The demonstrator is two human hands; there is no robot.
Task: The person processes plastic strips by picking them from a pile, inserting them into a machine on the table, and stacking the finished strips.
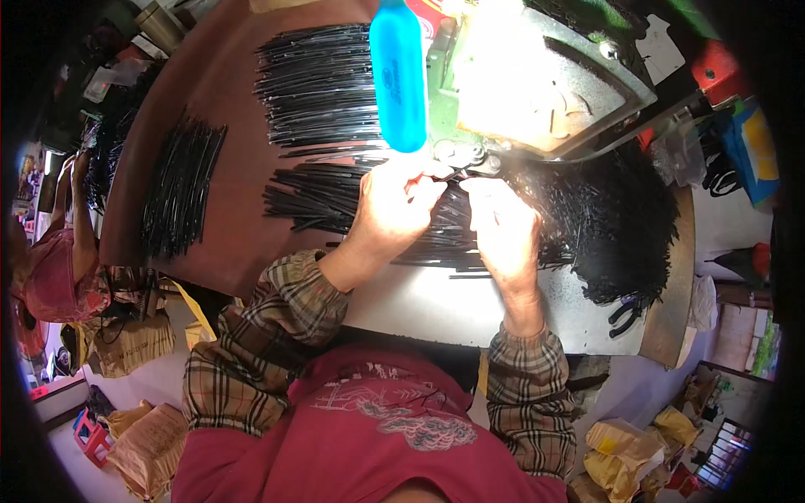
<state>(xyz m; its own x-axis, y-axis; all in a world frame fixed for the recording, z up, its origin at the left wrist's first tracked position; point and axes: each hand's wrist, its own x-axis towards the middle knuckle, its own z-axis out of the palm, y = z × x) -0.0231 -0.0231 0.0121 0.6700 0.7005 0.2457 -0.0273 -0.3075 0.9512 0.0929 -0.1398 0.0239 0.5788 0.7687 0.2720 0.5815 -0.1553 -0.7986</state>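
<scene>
My left hand (pixel 392 208) and my right hand (pixel 508 235) are close together, both with fingers pinched, just in front of small round metal parts (pixel 463 156) on a brightly lit machine (pixel 545 92). Between the fingertips shows a bit of a thin black strip (pixel 454 177); its ends are hidden by my fingers. Under and beside my left hand lies a loose bundle of black strips (pixel 309 197). A large tangled heap of fine black pieces (pixel 616 226) lies right of my right hand. Glare washes out part of the machine.
Behind my left hand lie a neat row of black strips (pixel 319 84) and a blue rounded block (pixel 398 80). Another strip bundle (pixel 183 189) is further left. Black-handled pliers (pixel 625 318) rest near the table's right edge. A person in red (pixel 63 277) works at far left.
</scene>
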